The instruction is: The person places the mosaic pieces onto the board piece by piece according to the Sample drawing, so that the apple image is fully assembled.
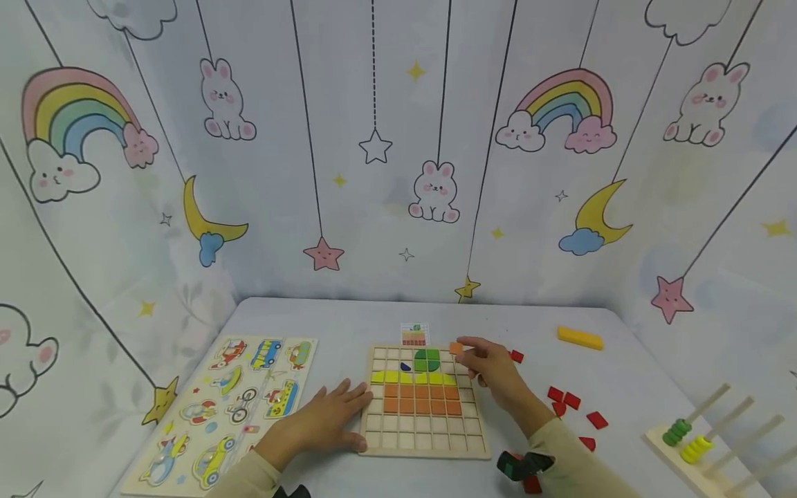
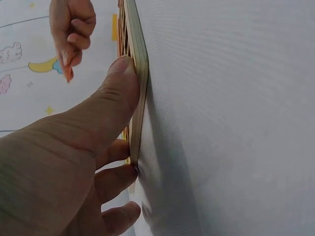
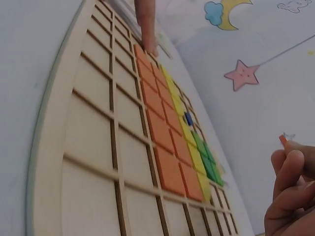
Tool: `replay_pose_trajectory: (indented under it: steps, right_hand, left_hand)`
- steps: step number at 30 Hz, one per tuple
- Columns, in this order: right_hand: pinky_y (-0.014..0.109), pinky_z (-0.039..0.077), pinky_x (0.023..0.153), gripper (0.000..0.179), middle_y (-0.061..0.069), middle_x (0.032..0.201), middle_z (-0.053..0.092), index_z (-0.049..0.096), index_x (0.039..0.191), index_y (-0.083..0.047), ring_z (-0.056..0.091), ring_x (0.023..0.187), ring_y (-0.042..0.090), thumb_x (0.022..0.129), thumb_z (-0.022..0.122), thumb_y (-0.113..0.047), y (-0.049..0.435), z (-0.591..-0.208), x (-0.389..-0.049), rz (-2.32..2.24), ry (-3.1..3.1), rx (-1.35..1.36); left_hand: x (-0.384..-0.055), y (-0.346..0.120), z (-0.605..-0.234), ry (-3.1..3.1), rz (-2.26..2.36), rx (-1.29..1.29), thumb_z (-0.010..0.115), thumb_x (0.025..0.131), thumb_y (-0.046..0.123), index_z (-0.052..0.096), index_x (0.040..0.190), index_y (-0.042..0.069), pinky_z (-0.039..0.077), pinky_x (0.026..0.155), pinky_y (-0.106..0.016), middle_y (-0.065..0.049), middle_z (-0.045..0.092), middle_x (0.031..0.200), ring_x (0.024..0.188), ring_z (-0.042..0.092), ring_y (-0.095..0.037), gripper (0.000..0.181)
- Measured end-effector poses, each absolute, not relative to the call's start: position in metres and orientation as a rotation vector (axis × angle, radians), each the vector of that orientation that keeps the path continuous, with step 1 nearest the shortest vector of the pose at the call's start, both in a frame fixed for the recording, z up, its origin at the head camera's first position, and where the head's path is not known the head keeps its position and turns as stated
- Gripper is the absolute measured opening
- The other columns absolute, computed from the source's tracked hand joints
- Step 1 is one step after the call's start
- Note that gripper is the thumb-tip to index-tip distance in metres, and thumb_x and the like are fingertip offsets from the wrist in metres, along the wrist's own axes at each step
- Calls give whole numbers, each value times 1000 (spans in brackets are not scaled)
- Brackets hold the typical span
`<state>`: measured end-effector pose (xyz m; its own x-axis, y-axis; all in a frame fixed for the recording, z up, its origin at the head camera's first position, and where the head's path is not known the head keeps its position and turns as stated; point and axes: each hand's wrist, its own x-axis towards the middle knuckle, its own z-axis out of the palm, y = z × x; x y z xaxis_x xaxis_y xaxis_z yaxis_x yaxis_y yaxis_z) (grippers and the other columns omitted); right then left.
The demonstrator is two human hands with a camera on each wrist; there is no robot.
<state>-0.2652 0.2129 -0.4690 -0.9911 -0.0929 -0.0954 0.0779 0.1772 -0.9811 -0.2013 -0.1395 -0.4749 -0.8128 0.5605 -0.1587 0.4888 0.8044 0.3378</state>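
Observation:
A wooden grid board (image 1: pixel 423 439) lies on the white table, with orange tiles (image 1: pixel 423 399), a yellow row (image 1: pixel 386 377), green pieces (image 1: pixel 427 360) and one dark blue piece (image 1: pixel 405 367) set in its cells. My left hand (image 1: pixel 330 418) rests on the board's left edge. In the left wrist view, its thumb (image 2: pixel 115 88) touches the rim, fingers extended alongside. Above the board's far right corner, my right hand (image 1: pixel 495 370) pinches a small orange square tile (image 1: pixel 456 348) between thumb and fingertips. The same tile (image 3: pixel 283 140) shows edge-on in the right wrist view.
A small pattern card (image 1: pixel 414 334) lies behind the board. Loose red tiles (image 1: pixel 573 400) are scattered to the right, near a yellow block (image 1: pixel 580 337). A vehicle puzzle board (image 1: pixel 218 415) lies at left; a peg stacker (image 1: pixel 703 460) stands at right.

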Motion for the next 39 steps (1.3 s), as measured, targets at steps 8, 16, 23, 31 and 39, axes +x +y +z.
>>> replay_pose_trajectory:
  steps: [8, 16, 23, 31, 39]
  right_hand:
    - [25, 43, 56, 44, 8, 93, 65, 62, 137, -5, 56, 66, 17, 96, 71, -17, 156, -483, -277, -1898, 2226, -158]
    - [21, 43, 49, 40, 5, 88, 67, 68, 129, -5, 53, 55, 11, 91, 77, -15, 110, -490, -268, -1764, 2197, -273]
    - [31, 51, 71, 29, 0, 99, 67, 76, 116, -15, 57, 84, 16, 87, 81, -20, 88, -491, -255, -1379, 2519, -383]
    - [30, 48, 70, 30, -5, 98, 69, 76, 118, -14, 56, 83, 13, 88, 79, -20, 81, -494, -253, -1174, 2665, -531]
    - [33, 52, 68, 39, 1, 100, 65, 70, 130, -16, 59, 84, 20, 93, 75, -26, 112, -476, -244, -1381, 2626, -445]
  left_hand:
    - [-203, -140, -478, 2742, 405, 810, 70, 83, 64, 44, 156, 18, 24, 115, -72, -5, 35, 165, 152, 26, -43, 90]
    - [-205, -141, -479, 2738, 401, 806, 68, 84, 66, 43, 156, 19, 24, 115, -73, -4, 34, 165, 152, 26, -42, 90]
    - [-203, -142, -478, 2723, 437, 796, 71, 84, 63, 39, 158, 15, 24, 115, -73, -7, 36, 164, 151, 28, -41, 93]
    - [-202, -142, -475, 2737, 443, 798, 71, 83, 63, 33, 160, 9, 24, 115, -71, -9, 37, 163, 151, 29, -40, 101]
    - [-203, -142, -478, 2756, 409, 846, 69, 84, 64, 36, 159, 16, 23, 116, -72, -7, 36, 164, 152, 26, -42, 96]
